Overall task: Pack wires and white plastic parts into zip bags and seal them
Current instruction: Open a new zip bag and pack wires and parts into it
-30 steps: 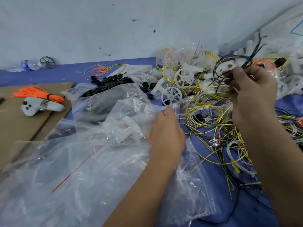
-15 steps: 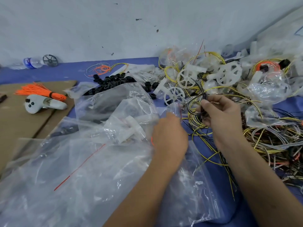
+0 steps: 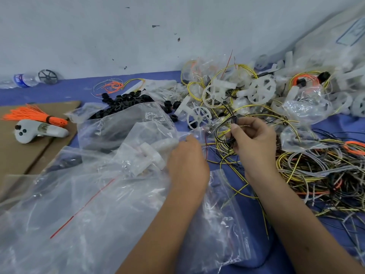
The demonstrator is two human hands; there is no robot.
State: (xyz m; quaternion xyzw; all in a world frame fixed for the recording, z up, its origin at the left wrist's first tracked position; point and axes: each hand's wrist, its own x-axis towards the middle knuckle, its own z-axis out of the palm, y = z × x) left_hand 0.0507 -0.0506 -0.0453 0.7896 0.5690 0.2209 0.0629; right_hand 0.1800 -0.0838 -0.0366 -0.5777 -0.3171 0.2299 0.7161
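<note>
White controller [image 3: 37, 131] on brown cardboard [image 3: 23, 147] beside orange tassel [image 3: 33, 116] (water bottle [image 3: 21, 80] further back)

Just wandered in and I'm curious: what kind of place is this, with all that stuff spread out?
Probably a small workshop's packing bench. Heaps of loose wires and white plastic wheels lie on a blue cloth, with clear zip bags piled in front. The right hand pinches a black wire.

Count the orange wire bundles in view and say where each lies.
4: tied bundle on the cardboard at left; loose strands by the wall; coil in the far pile; loop at right edge. More may be hidden.
</note>
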